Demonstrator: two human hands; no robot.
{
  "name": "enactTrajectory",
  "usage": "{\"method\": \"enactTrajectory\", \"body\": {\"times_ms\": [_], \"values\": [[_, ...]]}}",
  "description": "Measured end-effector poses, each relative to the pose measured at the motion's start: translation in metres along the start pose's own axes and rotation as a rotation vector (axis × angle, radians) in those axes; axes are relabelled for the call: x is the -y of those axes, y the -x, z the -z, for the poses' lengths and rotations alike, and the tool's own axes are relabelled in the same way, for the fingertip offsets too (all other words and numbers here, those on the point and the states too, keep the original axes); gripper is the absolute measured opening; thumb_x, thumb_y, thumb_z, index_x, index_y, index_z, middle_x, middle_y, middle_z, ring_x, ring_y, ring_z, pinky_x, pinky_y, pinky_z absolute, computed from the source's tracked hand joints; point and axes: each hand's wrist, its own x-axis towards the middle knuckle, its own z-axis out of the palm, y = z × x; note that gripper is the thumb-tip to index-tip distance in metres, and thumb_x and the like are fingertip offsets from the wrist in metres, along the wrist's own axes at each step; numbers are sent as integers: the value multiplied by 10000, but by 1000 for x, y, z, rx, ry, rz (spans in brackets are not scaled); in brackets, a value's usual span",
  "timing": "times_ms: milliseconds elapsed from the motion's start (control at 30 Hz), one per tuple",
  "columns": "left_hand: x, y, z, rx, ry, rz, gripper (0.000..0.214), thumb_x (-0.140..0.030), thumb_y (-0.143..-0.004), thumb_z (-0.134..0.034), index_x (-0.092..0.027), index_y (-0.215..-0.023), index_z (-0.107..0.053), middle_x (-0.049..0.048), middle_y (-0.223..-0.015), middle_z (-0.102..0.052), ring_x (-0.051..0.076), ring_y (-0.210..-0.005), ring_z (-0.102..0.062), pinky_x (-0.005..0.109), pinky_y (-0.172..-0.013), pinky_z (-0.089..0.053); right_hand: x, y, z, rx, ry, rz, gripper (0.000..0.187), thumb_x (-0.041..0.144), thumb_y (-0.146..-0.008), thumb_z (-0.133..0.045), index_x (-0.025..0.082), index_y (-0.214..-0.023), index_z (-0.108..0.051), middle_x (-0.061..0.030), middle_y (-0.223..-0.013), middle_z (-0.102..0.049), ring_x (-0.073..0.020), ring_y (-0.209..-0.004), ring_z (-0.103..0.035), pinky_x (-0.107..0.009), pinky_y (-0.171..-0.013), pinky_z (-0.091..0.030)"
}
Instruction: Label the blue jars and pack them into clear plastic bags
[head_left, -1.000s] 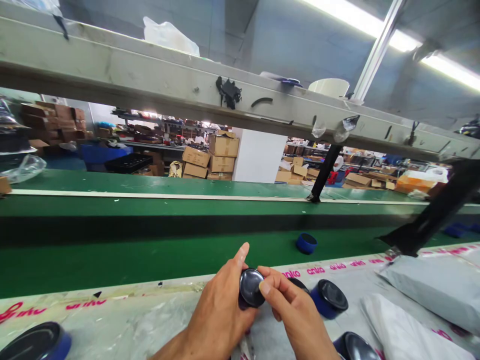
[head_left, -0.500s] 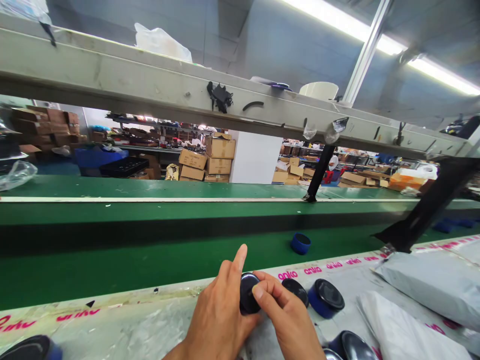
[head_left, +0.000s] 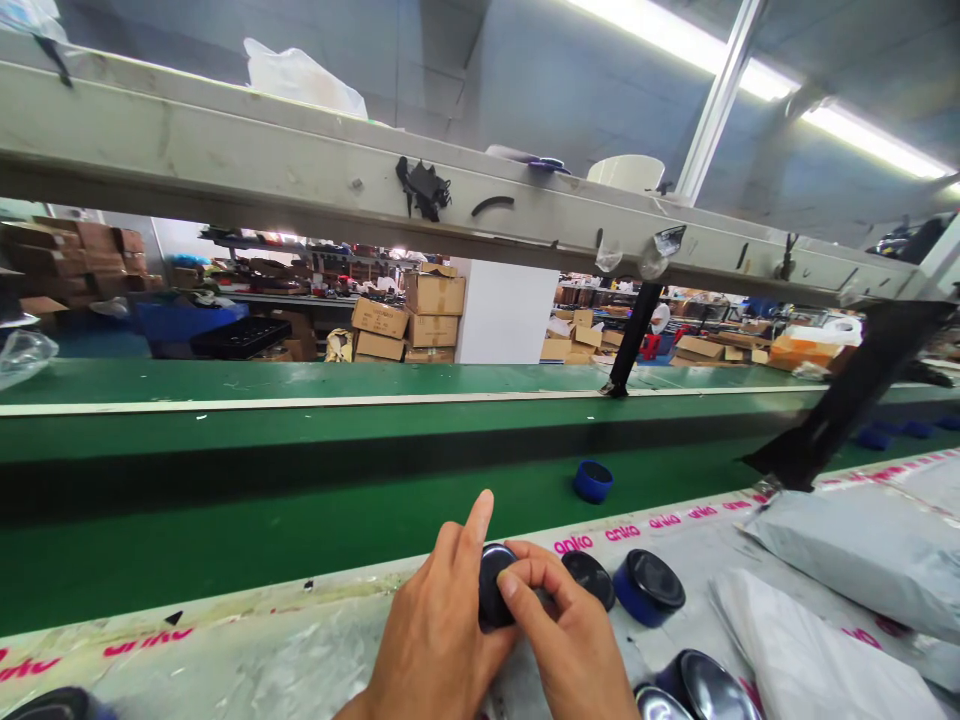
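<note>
My left hand [head_left: 435, 630] grips a small round piece with a glossy black face [head_left: 491, 590], its forefinger pointing up. My right hand [head_left: 566, 645] is pinched on the same black piece, thumb pressed on its face. Just right of my hands lie a black disc [head_left: 590, 577] and a blue round part with a black top [head_left: 649, 586] on clear plastic sheeting [head_left: 262, 660]. Another shiny black-topped part [head_left: 705, 685] sits at the bottom right.
A green conveyor belt [head_left: 300, 520] runs across in front, with one blue cup [head_left: 593, 480] on it. White plastic bags [head_left: 847, 560] lie at the right. A black strut [head_left: 847, 400] slants down at the right. A shelf beam [head_left: 375, 190] hangs overhead. Cardboard boxes [head_left: 420, 320] stand behind.
My right thumb has slid further over the black face of the piece. The view has drifted slightly, and the blue cup on the belt appears a little more to the left.
</note>
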Motion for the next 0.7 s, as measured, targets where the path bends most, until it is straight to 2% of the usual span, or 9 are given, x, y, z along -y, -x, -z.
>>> {"method": "enactTrajectory", "body": {"times_ms": [267,533,700], "values": [[10,3,-7,-81,8,-75,860,-190,-815,-630,-344,-1555,-220,36,-1149,-591,236,-1021,-658,354,-833,-539,4,5,-5,-63,27,40,209,389,-792,-640,211,-689,-678,-72,-1120,-697,-255,-1001,-625,-298,-772,-459],[8,4,-7,-172,79,-42,856,-195,-776,-625,-314,-1545,-268,25,-1057,-608,231,-901,-671,333,-739,-556,-3,3,-6,-83,11,55,208,391,-776,-649,210,-677,-678,-93,-1107,-695,-270,-934,-634,-329,-742,-472],[11,3,-9,-196,133,-98,852,-187,-764,-628,-311,-1537,-291,27,-1071,-610,227,-906,-667,338,-772,-571,-2,3,-6,-90,-26,45,207,389,-758,-667,206,-661,-670,-101,-1092,-702,-269,-913,-643,-319,-702,-486]]}}
